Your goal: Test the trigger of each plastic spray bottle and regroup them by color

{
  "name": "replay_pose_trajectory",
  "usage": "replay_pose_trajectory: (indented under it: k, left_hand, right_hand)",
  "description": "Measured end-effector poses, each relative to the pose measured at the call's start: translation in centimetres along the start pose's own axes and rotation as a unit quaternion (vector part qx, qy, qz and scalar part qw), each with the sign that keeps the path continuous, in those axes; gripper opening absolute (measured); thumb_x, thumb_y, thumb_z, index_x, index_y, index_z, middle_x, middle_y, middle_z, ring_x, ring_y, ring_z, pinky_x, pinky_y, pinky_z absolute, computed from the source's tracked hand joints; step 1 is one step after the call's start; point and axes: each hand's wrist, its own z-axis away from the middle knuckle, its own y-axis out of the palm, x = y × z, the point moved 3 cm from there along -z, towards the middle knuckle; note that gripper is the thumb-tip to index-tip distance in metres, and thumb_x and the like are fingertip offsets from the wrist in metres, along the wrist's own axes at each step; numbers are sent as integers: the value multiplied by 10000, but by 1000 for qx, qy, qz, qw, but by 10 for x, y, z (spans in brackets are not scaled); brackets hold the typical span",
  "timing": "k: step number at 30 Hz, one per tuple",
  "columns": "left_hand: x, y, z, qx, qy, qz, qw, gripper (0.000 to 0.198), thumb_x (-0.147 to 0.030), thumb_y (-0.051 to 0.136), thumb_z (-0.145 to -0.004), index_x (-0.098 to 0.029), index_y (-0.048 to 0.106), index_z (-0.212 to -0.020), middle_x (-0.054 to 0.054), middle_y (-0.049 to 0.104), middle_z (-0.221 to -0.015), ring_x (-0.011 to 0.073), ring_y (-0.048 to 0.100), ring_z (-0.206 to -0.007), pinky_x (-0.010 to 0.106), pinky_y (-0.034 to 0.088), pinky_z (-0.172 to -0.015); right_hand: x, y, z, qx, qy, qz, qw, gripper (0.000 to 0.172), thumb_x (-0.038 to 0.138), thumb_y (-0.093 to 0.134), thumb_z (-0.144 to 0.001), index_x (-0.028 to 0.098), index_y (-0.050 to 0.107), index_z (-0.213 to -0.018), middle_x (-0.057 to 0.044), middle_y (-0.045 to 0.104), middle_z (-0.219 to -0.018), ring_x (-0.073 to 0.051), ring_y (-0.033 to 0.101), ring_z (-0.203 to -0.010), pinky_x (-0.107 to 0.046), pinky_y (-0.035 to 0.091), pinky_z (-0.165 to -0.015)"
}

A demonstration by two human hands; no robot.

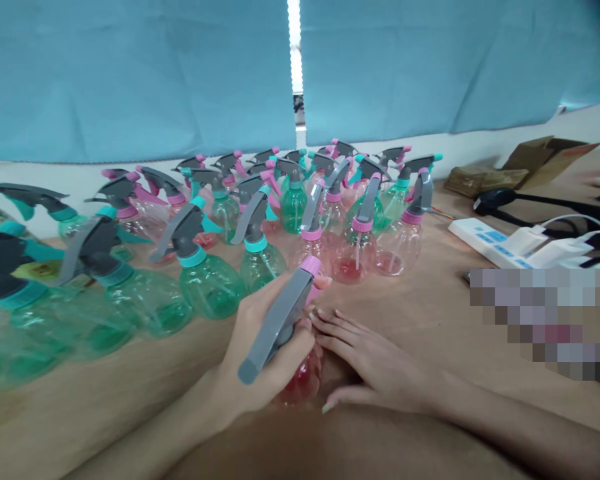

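Note:
My left hand [247, 323] is wrapped round the neck and trigger head of a spray bottle [303, 381] with a clear pink body, a grey sprayer top and a pink nozzle. The bottle stands on the brown table at the front, its sprayer pointing away to the right. Some of its neck and trigger is hidden by the fingers. Beside it on the right, my right hand [380, 363] lies low with its fingers stretched out and thumb apart. Those fingertips reach the bottle's side near my left hand; whether they press on it I cannot tell.
Several green spray bottles [213, 287] stand at left and centre, with pink spray bottles [353, 263] just behind my hands. A white power strip [485, 243] with plugs lies at right, near a black cable-like object and an opened cardboard box [540, 163]. Blue cloth [180, 80] hangs behind.

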Motion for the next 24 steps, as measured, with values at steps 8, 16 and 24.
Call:
replay_pose_trajectory:
  k: [8, 16, 24]
  left_hand:
    - [1, 0, 0, 11, -36, -9, 999, 295, -139, 475, -719, -253, 586, -968, -35, 502, -666, 135, 475, -545, 264, 462, -528]
    - [1, 1, -3, 6, -41, -20, 999, 244, -113, 475, -686, -206, 577, -887, -30, 517, -687, 141, 499, -568, 292, 471, -575]
    - [-3, -1, -2, 14, -37, 6, 999, 170, -114, 467, -683, -199, 537, -812, -12, 558, -726, 156, 555, -632, 303, 487, -621]
  right_hand:
    - [3, -1, 2, -9, -2, -12, 1000, 895, 674, 519, -798, 119, 291, -1463, -153, 251, -1520, -277, 164, -1419, -466, 159, -1159]
    - [1, 0, 4, -11, 0, 3, 1000, 895, 673, 509, -806, 106, 286, -1462, -144, 252, -1523, -268, 159, -1420, -447, 156, -1163]
    - [0, 2, 5, -31, -13, -2, 999, 893, 651, 530, -809, 121, 260, -1473, -155, 302, -1505, -272, 188, -1415, -462, 168, -1160]
